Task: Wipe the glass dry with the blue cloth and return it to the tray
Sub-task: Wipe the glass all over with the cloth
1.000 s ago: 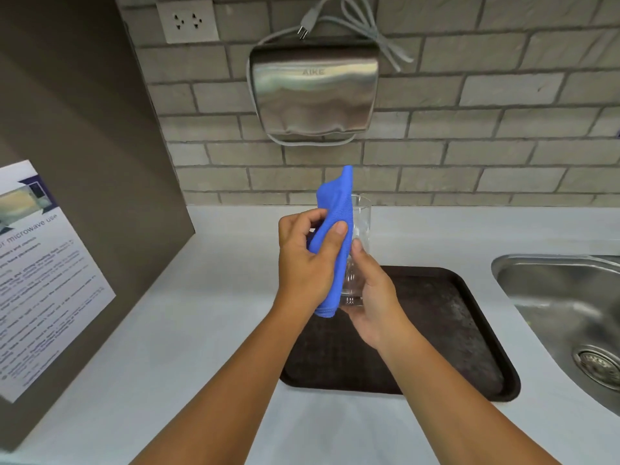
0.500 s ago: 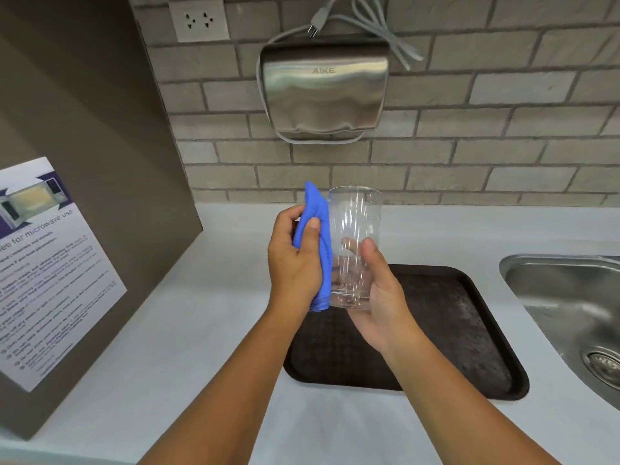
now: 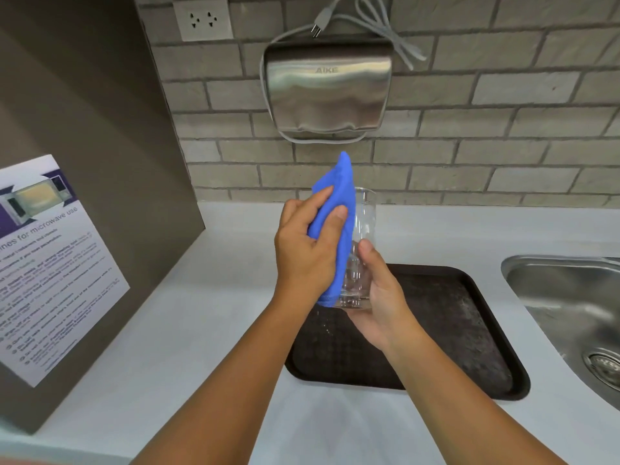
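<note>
We list two bare forearms, entering from the bottom edge, uncovered as far as we can see. No sleeve, cuff or glove is worn. Left hand (image 3: 307,253): bare, short trimmed nails. Right hand (image 3: 382,297): bare, thumbnail short. We see no ring, watch or band on either wrist.

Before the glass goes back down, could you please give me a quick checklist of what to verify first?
1. Right hand has a firm grip on the glass: ok.
2. Left hand presses the blue cloth against the glass: ok.
3. Glass fully dry: cannot tell.
4. Tray has free room for the glass: ok.
5. Glass upright: ok.
6. Glass back on the tray: not ok, it is held above it.
</note>
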Tool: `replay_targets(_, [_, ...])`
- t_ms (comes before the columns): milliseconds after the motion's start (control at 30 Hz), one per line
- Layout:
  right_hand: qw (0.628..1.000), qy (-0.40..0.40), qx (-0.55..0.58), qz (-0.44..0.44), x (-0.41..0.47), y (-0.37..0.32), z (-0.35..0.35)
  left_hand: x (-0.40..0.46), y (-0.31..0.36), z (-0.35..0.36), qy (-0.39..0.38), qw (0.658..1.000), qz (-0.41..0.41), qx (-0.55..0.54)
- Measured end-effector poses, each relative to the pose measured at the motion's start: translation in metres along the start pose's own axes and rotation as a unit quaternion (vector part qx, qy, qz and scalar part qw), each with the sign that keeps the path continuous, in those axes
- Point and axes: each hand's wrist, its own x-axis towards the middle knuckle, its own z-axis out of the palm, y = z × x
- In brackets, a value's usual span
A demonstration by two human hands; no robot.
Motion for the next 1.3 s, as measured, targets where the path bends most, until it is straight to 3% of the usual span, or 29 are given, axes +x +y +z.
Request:
replay_targets(167, [0.999, 0.016, 0.039, 0.018, -0.001, 0.01, -0.004, 0.02, -0.006, 0.001, 0.039, 0.99, -0.133, 0.003])
replay_targets(267, [0.999, 0.019, 0.035, 0.014, -0.001, 0.008, -0.004, 0.022, -0.009, -0.001, 0.057, 0.986, -0.154, 0.008])
replay_targets(367, [1.0, 0.009, 0.02, 0.006, 0.002, 0.004, -0.003, 0.014, -0.006, 0.002, 0.039, 0.996, -0.082, 0.011])
replay_targets(467, [1.0, -0.003, 0.015, 0.002, 0.005, 0.001, -0.003, 0.006, -0.001, 0.009, 0.0, 0.996, 0.057, 0.065])
replay_targets(533, [1.0, -0.003, 0.013, 0.005, 0.006, -0.001, -0.004, 0.007, 0.0, 0.013, -0.006, 0.994, 0.083, 0.076])
replay_targets(600, [1.0, 0.007, 0.021, 0.013, 0.004, -0.002, -0.004, 0.012, -0.001, 0.014, 0.011, 0.998, 0.034, 0.048])
replay_targets(667, [0.999, 0.015, 0.032, 0.015, 0.003, -0.002, -0.006, 0.019, -0.007, 0.014, 0.028, 0.997, -0.069, 0.014])
replay_targets(733, [0.999, 0.012, 0.032, 0.012, 0.002, -0.002, -0.008, 0.024, -0.015, 0.013, 0.03, 0.985, -0.169, 0.019])
replay_targets(800, [0.999, 0.012, 0.028, 0.014, 0.0, -0.004, -0.01, 0.023, -0.021, 0.012, 0.02, 0.976, -0.216, 0.025])
replay_targets(867, [0.999, 0.023, 0.025, 0.018, -0.001, -0.004, -0.012, 0.017, -0.023, 0.011, 0.023, 0.983, -0.183, 0.025])
replay_targets(1000, [0.999, 0.021, 0.015, 0.024, 0.0, -0.001, -0.011, 0.0, -0.014, 0.017, -0.01, 0.997, 0.033, 0.062])
replay_targets(1067, [0.999, 0.008, 0.021, 0.033, -0.001, -0.001, -0.009, 0.0, -0.012, 0.019, -0.011, 0.996, 0.057, 0.07])
replay_targets(1167, [0.998, -0.019, 0.036, 0.036, -0.001, -0.007, -0.011, 0.009, -0.022, 0.013, 0.023, 0.995, -0.092, 0.043])
replay_targets(1233, [0.998, -0.049, 0.027, 0.041, 0.001, -0.011, -0.011, 0.006, -0.033, 0.009, -0.003, 0.979, -0.204, 0.008])
replay_targets(1300, [0.996, -0.057, 0.029, 0.054, 0.001, -0.012, -0.012, -0.002, -0.037, 0.008, 0.006, 0.97, -0.24, -0.029])
